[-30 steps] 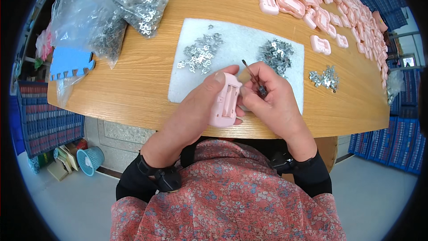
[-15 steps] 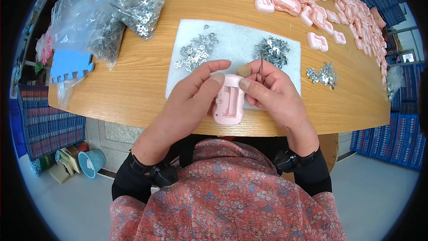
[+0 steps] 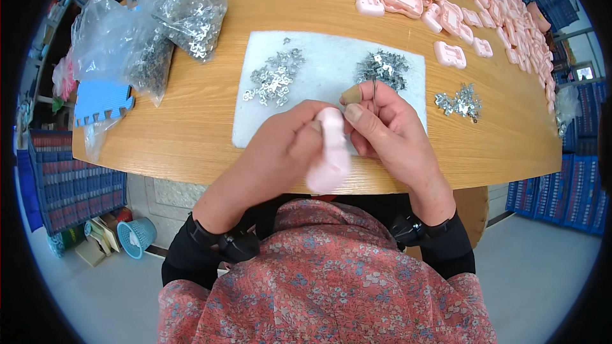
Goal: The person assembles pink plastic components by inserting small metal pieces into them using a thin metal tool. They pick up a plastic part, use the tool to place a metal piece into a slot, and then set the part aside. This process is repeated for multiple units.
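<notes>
A pale pink plastic casing [image 3: 333,156] is gripped in my left hand [image 3: 271,150], tilted edge-on and smeared by motion over the table's front edge. Close to its upper end, the thumb and forefinger of my right hand [image 3: 401,137] are pinched together; a tan cover sits on the forefinger tip. Thin metal tweezers [image 3: 375,99] stick up between that hand's fingers. Whether a small metal piece is also in the pinch is too small to make out. Beyond the hands lies a white mat [image 3: 328,57] bearing a left pile of metal clips [image 3: 274,79] and a right pile of metal pieces [image 3: 384,67].
More metal pieces [image 3: 462,103] lie on the wooden table [image 3: 210,114] right of the mat. Many pink casings [image 3: 401,0] are heaped at the far right. Clear bags of metal parts [image 3: 185,9] and a blue foam tile [image 3: 103,100] stand at the left.
My left hand has turned the casing from showing its battery compartment to edge-on, with its lower end swung downward. My right hand stays nearby, still with the tweezers. The view has shifted slightly.
</notes>
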Demonstrator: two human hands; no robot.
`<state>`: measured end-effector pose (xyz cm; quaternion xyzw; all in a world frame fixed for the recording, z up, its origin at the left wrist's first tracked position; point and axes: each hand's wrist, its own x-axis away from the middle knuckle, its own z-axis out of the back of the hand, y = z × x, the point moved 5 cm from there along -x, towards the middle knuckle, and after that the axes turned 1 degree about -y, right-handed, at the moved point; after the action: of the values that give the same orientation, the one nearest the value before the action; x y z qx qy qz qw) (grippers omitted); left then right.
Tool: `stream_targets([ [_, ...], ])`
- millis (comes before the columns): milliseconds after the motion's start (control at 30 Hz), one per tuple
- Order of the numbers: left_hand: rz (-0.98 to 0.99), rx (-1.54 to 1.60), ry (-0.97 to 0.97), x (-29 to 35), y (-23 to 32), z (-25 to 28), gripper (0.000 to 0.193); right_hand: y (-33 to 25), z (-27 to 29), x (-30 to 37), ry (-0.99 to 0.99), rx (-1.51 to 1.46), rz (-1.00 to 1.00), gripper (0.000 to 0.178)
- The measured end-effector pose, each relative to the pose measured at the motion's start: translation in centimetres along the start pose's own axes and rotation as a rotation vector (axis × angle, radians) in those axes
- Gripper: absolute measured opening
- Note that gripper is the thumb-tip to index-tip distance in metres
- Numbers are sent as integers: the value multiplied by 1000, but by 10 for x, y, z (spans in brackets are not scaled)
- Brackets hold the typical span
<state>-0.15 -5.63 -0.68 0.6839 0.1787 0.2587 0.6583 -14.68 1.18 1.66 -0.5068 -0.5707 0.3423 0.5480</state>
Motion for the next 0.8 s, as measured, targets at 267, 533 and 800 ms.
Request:
stream_targets([
  [267,232,932,-71,3,-22,2,39,4,-5,-3,48,144,166,23],
  [533,246,849,-184,0,-15,-8,37,10,3,-12,-1,162,69,19],
  [800,244,983,-163,1,-11,-9,42,-1,10,-3,108,146,167,20],
])
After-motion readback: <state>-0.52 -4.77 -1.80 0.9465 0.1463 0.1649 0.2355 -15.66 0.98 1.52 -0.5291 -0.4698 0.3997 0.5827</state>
